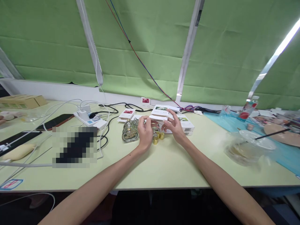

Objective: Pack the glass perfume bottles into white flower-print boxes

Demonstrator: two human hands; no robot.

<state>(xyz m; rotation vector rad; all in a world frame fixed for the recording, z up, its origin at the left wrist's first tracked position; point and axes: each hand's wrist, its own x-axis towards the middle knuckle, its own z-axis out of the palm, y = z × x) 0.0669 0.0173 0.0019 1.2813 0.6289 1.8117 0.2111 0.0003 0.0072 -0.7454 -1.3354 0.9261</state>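
Both my hands are raised over the middle of the pale green table (pixel 164 165). My left hand (pixel 145 132) and my right hand (pixel 174 126) together hold a small white box (pixel 158 118) by its two ends, fingers pinched on it. Under the hands lie small gold caps (pixel 158 137). A clear glass bottle (pixel 129 131) with gold trim lies just left of my left hand. Behind the hands are several flat white boxes (pixel 185 123) with labels and barcodes.
A white power strip (pixel 90 120) with cables sits at the left, beside a dark phone (pixel 56 121) and a blurred-out patch. Cardboard boxes (pixel 22 101) stand far left. At the right are a clear plastic lidded bowl (pixel 246 147), a blue sheet and a water bottle (pixel 248 107).
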